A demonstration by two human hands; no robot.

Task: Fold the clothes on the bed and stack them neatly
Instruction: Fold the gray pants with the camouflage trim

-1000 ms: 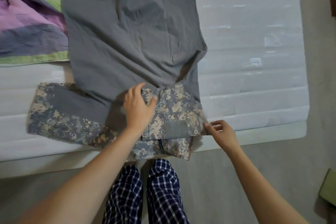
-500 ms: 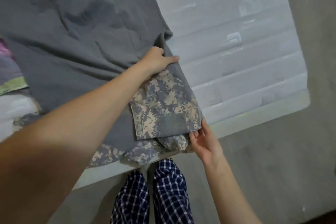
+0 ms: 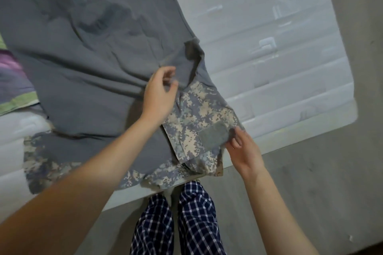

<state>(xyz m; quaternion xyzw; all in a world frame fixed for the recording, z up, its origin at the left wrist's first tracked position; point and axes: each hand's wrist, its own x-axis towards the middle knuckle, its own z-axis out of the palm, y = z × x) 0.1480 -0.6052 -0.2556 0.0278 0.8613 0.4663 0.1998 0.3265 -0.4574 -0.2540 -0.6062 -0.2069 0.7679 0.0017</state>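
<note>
Shirt [image 3: 87, 47] spread mid-left on bed [image 3: 269, 72]. Right grip [image 3: 242, 149] pinching camouflage sleeve [image 3: 199, 114], lower centre; left grip [image 3: 159, 97] loose, empty. Risk: unpinned fold slipping, bunching crooked.

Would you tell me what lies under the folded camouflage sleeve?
The camouflage sleeve lies on the grey shirt body; a camouflage layer peeks out below. The rest is covered.

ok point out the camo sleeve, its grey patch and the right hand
camo sleeve [image 3: 199, 107]: head view, patterned middle
grey patch [image 3: 215, 135]: head view, its centre
right hand [image 3: 244, 151]: head view, middle of hand
</note>
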